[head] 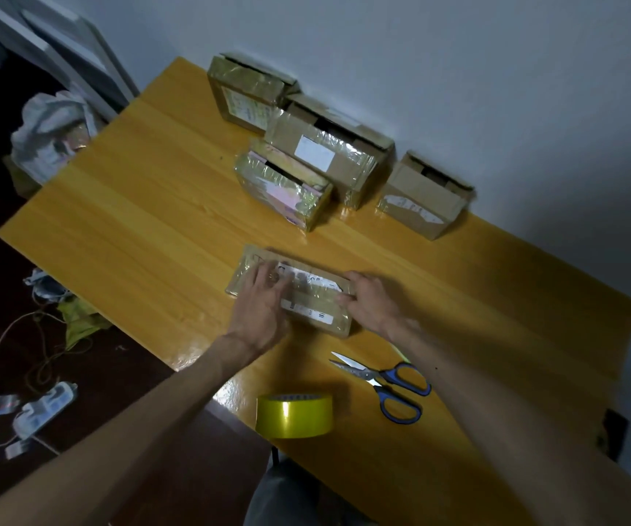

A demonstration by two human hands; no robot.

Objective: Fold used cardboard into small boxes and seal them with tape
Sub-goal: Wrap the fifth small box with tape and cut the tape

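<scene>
Yellow tape roll (294, 415) sits nearest you; your left hand (264, 298) presses flat on the taped, flattened brown cardboard (316, 296), right hand (372, 301) gripping its end.

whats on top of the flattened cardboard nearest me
The left hand presses flat on the flattened cardboard, the right hand grips its right end. White labels and glossy tape show between them; whatever lies under the hands is covered.

A crumpled white bag (50, 134) sits left of the yellow tabletop (135, 206). White power strips (44, 410) and loose cords (13, 325) lie on the dark floor (128, 377).
</scene>
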